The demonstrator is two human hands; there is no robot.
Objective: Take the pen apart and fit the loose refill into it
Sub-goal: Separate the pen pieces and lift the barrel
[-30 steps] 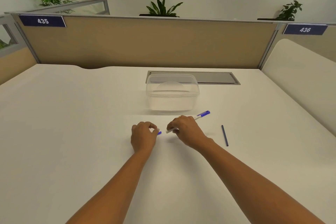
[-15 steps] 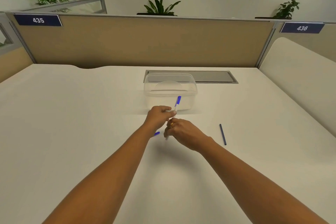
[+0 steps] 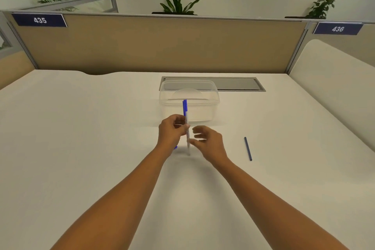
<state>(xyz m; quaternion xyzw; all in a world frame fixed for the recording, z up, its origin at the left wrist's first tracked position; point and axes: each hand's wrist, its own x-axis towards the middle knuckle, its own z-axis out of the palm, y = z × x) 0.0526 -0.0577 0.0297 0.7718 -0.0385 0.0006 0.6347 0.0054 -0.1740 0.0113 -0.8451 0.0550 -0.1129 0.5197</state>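
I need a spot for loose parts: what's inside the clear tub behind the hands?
The clear tub looks empty; only a pale round mark shows through its wall. The pen held upright covers a narrow strip of it.

White desk (image 3: 81, 148), bare over most of its surface. Clear lidded tub (image 3: 189, 99) rests on it just beyond the fingers (image 3: 199, 129). Dark blue refill (image 3: 248, 148) lies flat, well right of the fingers, apart from all else. Small blue piece (image 3: 176, 147) on the surface, partly hidden beneath the left wrist. Grey inset panel (image 3: 237, 84) behind the tub.
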